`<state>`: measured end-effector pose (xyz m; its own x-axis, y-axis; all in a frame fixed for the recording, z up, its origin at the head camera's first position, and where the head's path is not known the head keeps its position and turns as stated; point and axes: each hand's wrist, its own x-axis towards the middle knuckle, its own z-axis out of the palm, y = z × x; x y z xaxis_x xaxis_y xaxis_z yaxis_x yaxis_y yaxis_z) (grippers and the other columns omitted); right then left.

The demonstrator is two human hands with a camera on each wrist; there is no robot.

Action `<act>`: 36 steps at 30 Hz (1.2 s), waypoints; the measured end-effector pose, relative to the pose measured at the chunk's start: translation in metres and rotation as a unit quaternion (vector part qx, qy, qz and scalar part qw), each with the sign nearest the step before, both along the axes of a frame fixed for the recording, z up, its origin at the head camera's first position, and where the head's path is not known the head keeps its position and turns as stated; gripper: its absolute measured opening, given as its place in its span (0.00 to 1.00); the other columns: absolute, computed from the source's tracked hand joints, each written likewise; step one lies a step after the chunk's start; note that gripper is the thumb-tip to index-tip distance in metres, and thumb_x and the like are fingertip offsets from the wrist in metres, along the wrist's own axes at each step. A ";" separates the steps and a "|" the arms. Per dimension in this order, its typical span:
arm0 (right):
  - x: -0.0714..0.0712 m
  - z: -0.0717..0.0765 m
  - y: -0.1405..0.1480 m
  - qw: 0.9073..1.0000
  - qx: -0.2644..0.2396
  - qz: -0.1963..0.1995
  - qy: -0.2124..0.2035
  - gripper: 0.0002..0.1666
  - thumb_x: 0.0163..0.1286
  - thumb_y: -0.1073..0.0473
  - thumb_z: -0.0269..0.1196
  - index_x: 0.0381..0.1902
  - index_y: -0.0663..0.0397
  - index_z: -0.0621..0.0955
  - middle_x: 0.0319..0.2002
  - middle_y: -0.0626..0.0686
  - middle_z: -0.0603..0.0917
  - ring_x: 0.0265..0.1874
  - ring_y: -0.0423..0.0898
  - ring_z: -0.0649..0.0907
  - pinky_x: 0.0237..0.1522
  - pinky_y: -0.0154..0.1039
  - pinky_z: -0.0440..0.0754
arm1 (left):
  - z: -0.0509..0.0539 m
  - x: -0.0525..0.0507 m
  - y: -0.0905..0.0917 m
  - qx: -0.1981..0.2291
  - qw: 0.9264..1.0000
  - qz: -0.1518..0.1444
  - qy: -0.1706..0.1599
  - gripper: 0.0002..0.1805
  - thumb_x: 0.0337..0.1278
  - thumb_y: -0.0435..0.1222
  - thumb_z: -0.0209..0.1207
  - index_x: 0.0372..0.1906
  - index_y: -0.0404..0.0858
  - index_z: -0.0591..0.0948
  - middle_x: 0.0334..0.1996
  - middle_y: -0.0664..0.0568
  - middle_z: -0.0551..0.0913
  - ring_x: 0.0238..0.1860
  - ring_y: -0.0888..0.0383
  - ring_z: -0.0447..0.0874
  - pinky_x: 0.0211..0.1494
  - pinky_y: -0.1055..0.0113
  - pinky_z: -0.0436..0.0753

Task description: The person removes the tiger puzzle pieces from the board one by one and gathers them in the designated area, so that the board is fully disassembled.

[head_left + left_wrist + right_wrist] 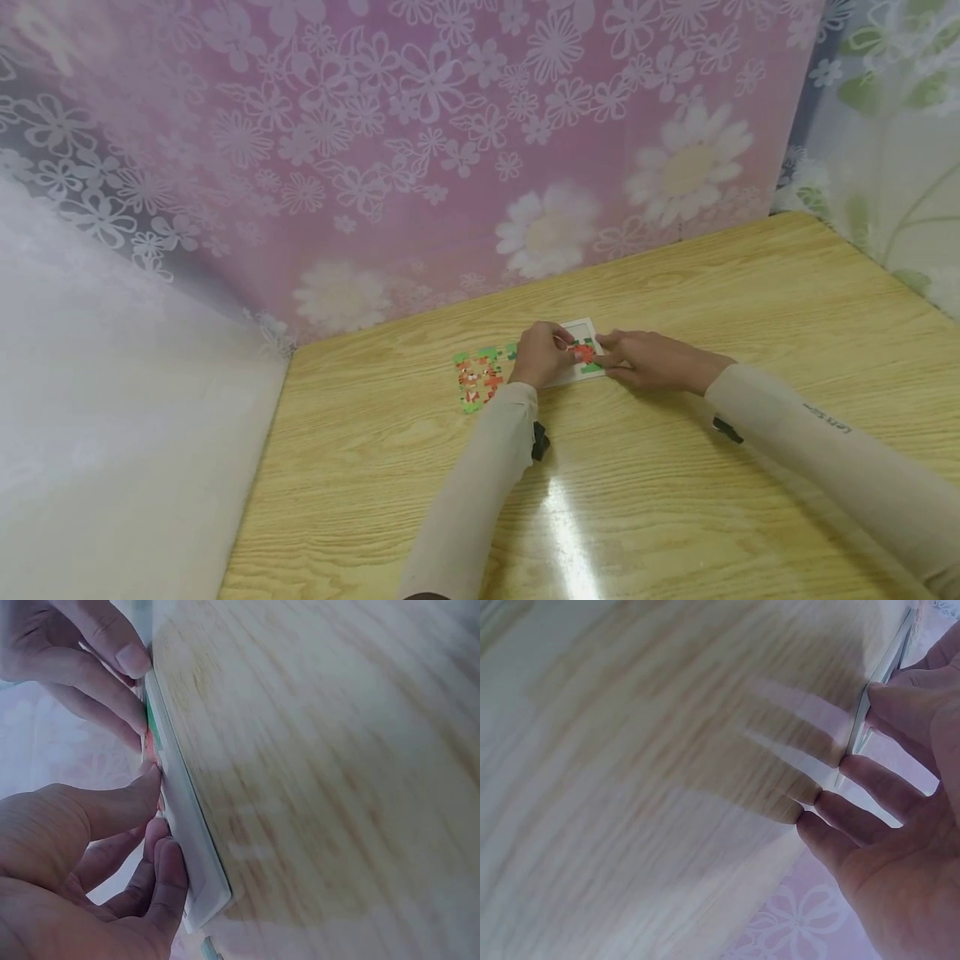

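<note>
A white puzzle tray (580, 325) lies on the wooden table between the two hands, with orange-red and green pieces in its right part. My left hand (542, 357) is over the tray's left side. Its thumb and curled fingers pinch at an orange-red puzzle piece (582, 353), partly covered by the fingertips. At the tray's right edge, my right hand (651, 360) grips the border with thumb and forefinger; the other fingertips touch down beside it, as the right wrist view shows. Left of the tray lie joined puzzle pieces (472, 375) picturing a tiger, partly hidden by the left hand.
The wood-grain table (360, 492) meets a pink flowered backdrop (420, 167) behind and a pale cloth (127, 417) on the left. A small green piece (512, 351) lies next to the left hand. Dark wrist cameras show under both sleeves.
</note>
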<state>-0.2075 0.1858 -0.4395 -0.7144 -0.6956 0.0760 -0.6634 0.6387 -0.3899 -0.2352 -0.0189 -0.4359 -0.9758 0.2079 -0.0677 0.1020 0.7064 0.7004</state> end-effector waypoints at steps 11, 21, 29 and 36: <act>0.000 0.000 0.000 1.000 0.005 -0.002 0.001 0.16 0.72 0.64 0.65 0.55 0.65 0.84 0.65 0.74 0.72 0.63 0.72 0.74 0.57 0.62 0.78 | -0.002 -0.001 0.001 0.003 1.000 0.016 0.000 0.09 0.57 0.35 0.73 0.42 0.38 0.89 0.34 0.53 0.86 0.33 0.61 0.80 0.38 0.66 0.82; 0.001 0.002 -0.001 1.000 -0.002 0.000 0.001 0.16 0.72 0.65 0.65 0.55 0.66 0.85 0.65 0.75 0.72 0.58 0.70 0.79 0.54 0.58 0.81 | -0.002 0.000 0.001 0.027 0.999 0.033 0.008 0.05 0.59 0.36 0.72 0.38 0.38 0.90 0.30 0.56 0.87 0.32 0.63 0.82 0.42 0.65 0.83; 0.000 0.002 0.000 1.000 0.000 0.001 0.001 0.16 0.72 0.65 0.65 0.55 0.66 0.85 0.65 0.74 0.73 0.60 0.71 0.77 0.55 0.59 0.80 | -0.001 0.001 0.002 0.036 0.998 0.035 0.035 0.04 0.59 0.34 0.72 0.35 0.38 0.90 0.28 0.55 0.87 0.28 0.63 0.82 0.40 0.65 0.83; 0.000 0.002 -0.002 1.000 0.011 0.003 0.006 0.16 0.72 0.65 0.64 0.55 0.66 0.85 0.63 0.74 0.74 0.59 0.68 0.79 0.56 0.60 0.79 | -0.003 0.000 0.003 0.038 0.998 0.037 0.045 0.02 0.60 0.33 0.70 0.32 0.40 0.89 0.26 0.57 0.86 0.26 0.65 0.80 0.36 0.67 0.81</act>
<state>-0.2076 0.1842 -0.4371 -0.7094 -0.7014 0.0691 -0.6717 0.6432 -0.3677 -0.2351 -0.0162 -0.4392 -0.9902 0.1355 0.0344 0.1161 0.6597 0.7425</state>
